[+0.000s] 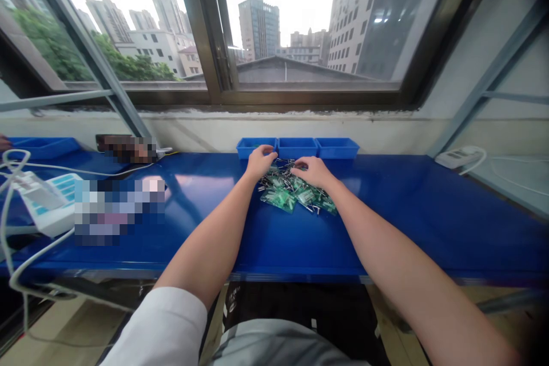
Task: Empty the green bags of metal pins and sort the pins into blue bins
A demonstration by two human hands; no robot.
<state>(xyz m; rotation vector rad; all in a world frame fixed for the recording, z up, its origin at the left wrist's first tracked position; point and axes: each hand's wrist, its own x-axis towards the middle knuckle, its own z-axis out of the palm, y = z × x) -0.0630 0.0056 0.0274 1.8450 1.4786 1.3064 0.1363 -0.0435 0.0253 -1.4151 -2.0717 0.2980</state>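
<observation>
Two risks, L to R. (1) L hand is right by L-most blue bin; a knuckle knock may shift it. (2) Mixed heap of green packets and metal pcs: a sideways sweep by R hand could scatter pcs over blue tabletop, since they lie loose. Posn: heap approx. 4 o'clock from L hand, 8 o'clock from R hand. Both hands: fingers part-curled; can't tell if either grasps a pc.
</observation>
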